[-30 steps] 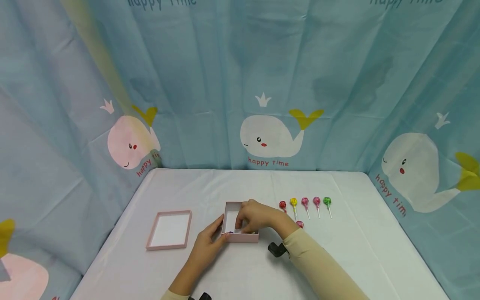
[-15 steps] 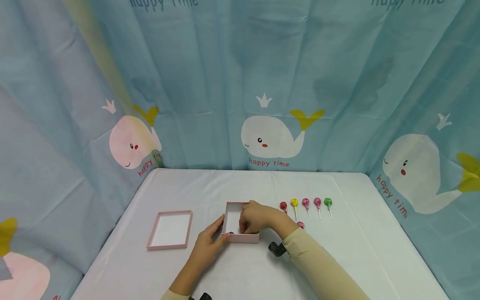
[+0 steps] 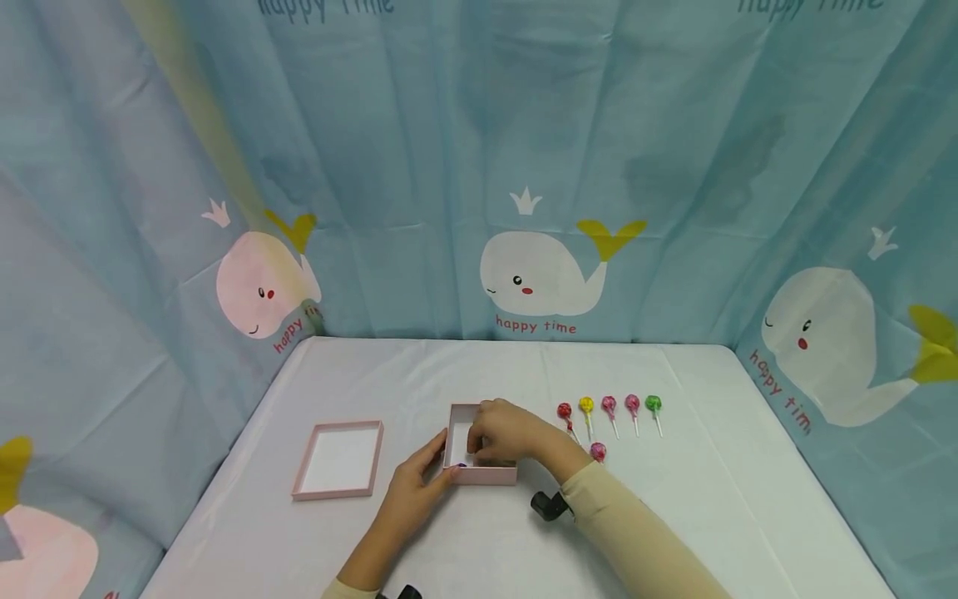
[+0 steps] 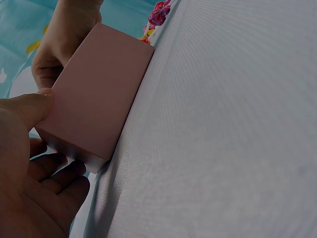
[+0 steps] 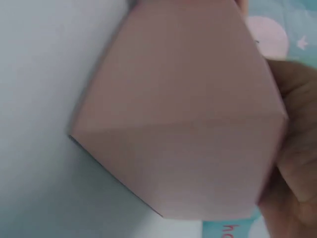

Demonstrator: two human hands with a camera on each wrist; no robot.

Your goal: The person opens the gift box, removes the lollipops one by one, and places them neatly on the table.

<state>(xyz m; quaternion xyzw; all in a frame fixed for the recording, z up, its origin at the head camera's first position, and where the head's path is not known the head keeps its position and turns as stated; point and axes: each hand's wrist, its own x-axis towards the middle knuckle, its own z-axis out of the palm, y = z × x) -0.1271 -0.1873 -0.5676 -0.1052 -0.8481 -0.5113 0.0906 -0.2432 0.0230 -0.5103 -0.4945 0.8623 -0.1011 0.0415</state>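
Note:
A pink open-topped box (image 3: 486,476) with a white inside stands near the middle of the table. My left hand (image 3: 412,487) holds its near left corner, thumb at the rim and fingers along the left side; the left wrist view shows this grip on the box (image 4: 99,89) closely. From the right, my right hand (image 3: 509,433) reaches down into the box with bent fingers. Its fingertips are hidden behind the box wall in both wrist views, so whatever they touch is not visible. A small purple bit (image 3: 461,465) shows inside the near left corner.
Left of the box lies a shallow pink-edged lid (image 3: 337,457), white side up. A row of lollipops, red (image 3: 565,410), yellow (image 3: 587,403), two pink and green (image 3: 654,403), lies to the right. Another pink lollipop (image 3: 598,451) sits nearer, partly behind the right forearm.
My right hand shifts slightly right, then back left inside the box. The right forearm has dropped a little, uncovering more of the nearer pink lollipop. My left hand stays put.

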